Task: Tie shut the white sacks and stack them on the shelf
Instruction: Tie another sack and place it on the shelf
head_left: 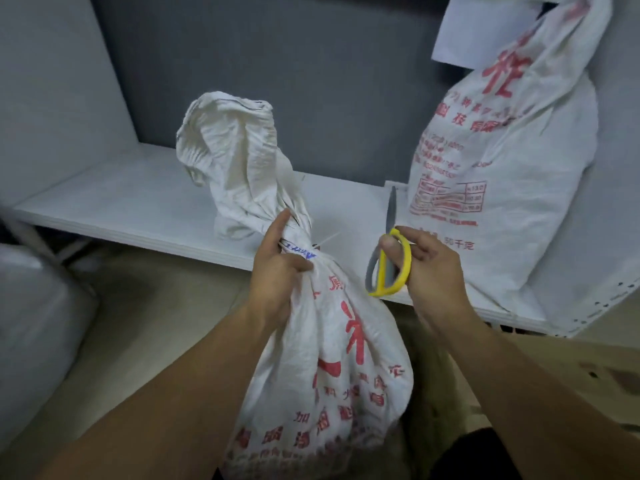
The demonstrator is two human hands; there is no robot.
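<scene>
A white sack (pixel 332 368) with red print stands on the floor in front of me, its neck gathered and bound by a thin white tie (pixel 327 240) whose loose end sticks out to the right. My left hand (pixel 277 271) grips the gathered neck just below the tie. My right hand (pixel 429 268) holds yellow-handled scissors (pixel 389 261), blades pointing up, a little to the right of the neck. A second white sack (pixel 498 174), tied at its top, leans upright on the white shelf (pixel 138 206) at the right.
The shelf board runs from left to right at knee height, with a dark grey back panel (pixel 277 64) behind it. A pale bulky bag (pixel 38 327) sits on the floor at the left. A perforated white upright (pixel 602 299) stands at the shelf's right end.
</scene>
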